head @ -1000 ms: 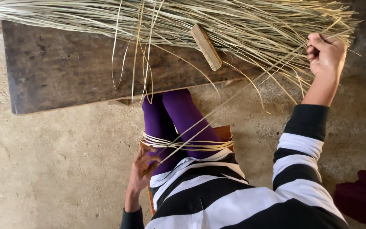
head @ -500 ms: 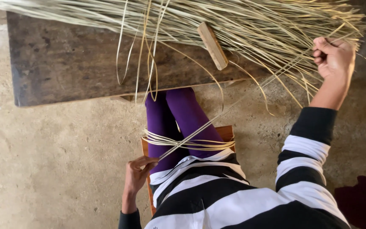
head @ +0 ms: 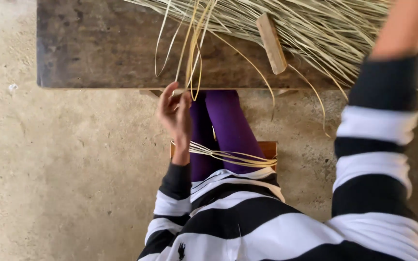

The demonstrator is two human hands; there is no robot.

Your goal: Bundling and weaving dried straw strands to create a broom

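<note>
Left hand, fingers spread and holding nothing, reaches toward hanging straw strips; right-hand grip cannot be told. Few strips lie across lap; most of bundle remains.

Pale straw strips (some yellower), dark brown board, purple leggings, black-white striped sweater.
</note>
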